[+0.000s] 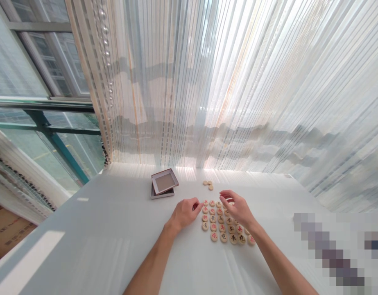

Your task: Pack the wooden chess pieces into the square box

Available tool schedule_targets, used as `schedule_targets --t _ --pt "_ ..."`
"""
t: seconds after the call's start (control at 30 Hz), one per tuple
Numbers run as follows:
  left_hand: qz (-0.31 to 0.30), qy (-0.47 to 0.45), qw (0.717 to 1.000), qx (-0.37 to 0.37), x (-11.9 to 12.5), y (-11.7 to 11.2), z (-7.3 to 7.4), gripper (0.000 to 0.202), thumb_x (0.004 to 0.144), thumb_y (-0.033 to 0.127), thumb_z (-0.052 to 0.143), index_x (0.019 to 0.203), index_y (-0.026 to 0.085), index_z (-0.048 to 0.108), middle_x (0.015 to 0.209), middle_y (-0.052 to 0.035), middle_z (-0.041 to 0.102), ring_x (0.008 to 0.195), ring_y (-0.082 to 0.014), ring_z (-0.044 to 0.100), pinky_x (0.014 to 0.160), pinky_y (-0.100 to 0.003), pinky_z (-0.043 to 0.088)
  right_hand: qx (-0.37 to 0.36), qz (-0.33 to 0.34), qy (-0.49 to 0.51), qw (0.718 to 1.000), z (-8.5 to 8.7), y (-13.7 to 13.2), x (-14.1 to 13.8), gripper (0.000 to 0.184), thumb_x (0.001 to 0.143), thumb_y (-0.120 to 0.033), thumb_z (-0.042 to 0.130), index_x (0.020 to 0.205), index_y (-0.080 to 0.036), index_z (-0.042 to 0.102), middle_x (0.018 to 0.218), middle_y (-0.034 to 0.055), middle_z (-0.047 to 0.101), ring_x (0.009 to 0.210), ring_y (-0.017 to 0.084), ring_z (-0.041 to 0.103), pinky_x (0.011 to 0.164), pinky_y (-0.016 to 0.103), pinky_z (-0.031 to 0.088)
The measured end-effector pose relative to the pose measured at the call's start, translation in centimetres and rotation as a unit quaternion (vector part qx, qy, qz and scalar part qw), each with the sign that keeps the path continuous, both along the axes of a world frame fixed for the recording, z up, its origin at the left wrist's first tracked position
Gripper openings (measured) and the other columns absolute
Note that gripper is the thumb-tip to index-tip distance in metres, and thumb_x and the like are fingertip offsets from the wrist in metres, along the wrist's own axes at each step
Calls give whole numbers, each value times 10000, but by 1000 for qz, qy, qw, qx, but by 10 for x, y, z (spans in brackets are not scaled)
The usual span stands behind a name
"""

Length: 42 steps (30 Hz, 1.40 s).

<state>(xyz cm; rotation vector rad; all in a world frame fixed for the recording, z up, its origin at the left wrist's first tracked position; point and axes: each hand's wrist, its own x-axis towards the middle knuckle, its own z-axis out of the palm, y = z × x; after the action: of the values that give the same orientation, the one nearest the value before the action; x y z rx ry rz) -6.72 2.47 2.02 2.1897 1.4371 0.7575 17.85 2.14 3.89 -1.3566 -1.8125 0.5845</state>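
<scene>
Several round wooden Chinese chess pieces (221, 219) with red or black characters lie face up in close rows on the white table. My left hand (185, 211) rests at the left edge of the rows. Its fingers are loosely curled, with a fingertip at the red top-left piece (205, 203); it holds nothing that I can see. My right hand (236, 208) is over the upper right of the rows, thumb and fingers apart, with nothing visible between them. It hides some of the pieces there.
Three plain-topped pieces (210, 187) lie apart behind the rows. A shallow box (162, 196) with its lid (173, 174) tilted on top stands at the back left. A sheer striped curtain (182, 102) hangs along the table's (99, 246) far edge. A blurred patch covers the right.
</scene>
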Motion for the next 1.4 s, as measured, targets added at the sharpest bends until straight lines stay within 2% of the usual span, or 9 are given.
schedule_targets --t 0.2,0.37,0.47,0.57,0.77,0.97,1.13,1.27,1.4 --pt "5 -8 1000 21 1 -1 0 349 987 457 464 837 227 679 731 -13 708 638 -163 603 618 -263 359 -23 -18 -58 998 -8 45 -11 292 920 -378 595 1143 -194 632 1088 94 709 910 206 701 773 330 586" --pt "-2 -10 999 35 2 -3 1 333 978 457 490 849 235 702 747 -15 731 662 -172 641 635 -258 385 -53 -55 -111 991 -18 80 -27 491 844 -382 670 1277 -177 562 1031 89 696 786 196 686 749 322 541" --pt "-3 -8 999 39 2 -3 2 326 978 454 490 862 242 708 757 -14 739 678 -177 654 641 -260 391 -59 -85 -126 987 -23 92 -34 553 819 -364 687 1304 -146 537 1002 100 691 916 243 668 823 338 499" --pt "-4 -9 999 42 1 -3 2 320 979 447 488 859 246 706 766 -10 742 687 -176 658 638 -261 385 -67 -95 -126 985 -24 94 -36 493 820 -335 671 1263 -152 558 974 96 693 929 248 659 807 331 486" --pt "-5 -20 999 46 2 -4 2 323 974 441 494 838 240 707 725 -7 727 644 -170 641 609 -263 372 -91 -39 -95 991 -9 75 -20 331 828 -345 666 1133 -222 627 955 49 703 751 174 652 675 286 517" --pt "-13 -34 999 40 6 -7 2 293 973 442 503 903 239 703 739 -3 728 637 -166 635 627 -263 399 -118 50 -31 991 13 30 -13 234 882 -387 610 1028 -216 677 935 41 707 659 139 643 563 246 513" --pt "-35 -74 996 31 14 -12 6 307 991 442 477 910 223 676 742 10 706 627 -142 606 636 -246 419 -118 83 24 989 15 -10 -15 261 893 -403 622 1073 -217 650 804 8 692 692 158 668 620 266 549" --pt "-61 -160 985 -8 20 -17 12 364 991 482 471 886 198 672 705 5 680 600 -132 580 616 -237 424 -97 112 80 986 14 -29 -17 234 911 -398 628 1070 -226 641 946 33 701 786 167 681 715 292 575" --pt "-79 -206 974 -44 24 -20 16 373 982 496 484 925 184 681 731 -5 683 606 -131 576 601 -232 431 -99 144 113 978 15 -30 -20 234 937 -404 610 1083 -223 633 1017 48 701 843 176 692 732 294 575"
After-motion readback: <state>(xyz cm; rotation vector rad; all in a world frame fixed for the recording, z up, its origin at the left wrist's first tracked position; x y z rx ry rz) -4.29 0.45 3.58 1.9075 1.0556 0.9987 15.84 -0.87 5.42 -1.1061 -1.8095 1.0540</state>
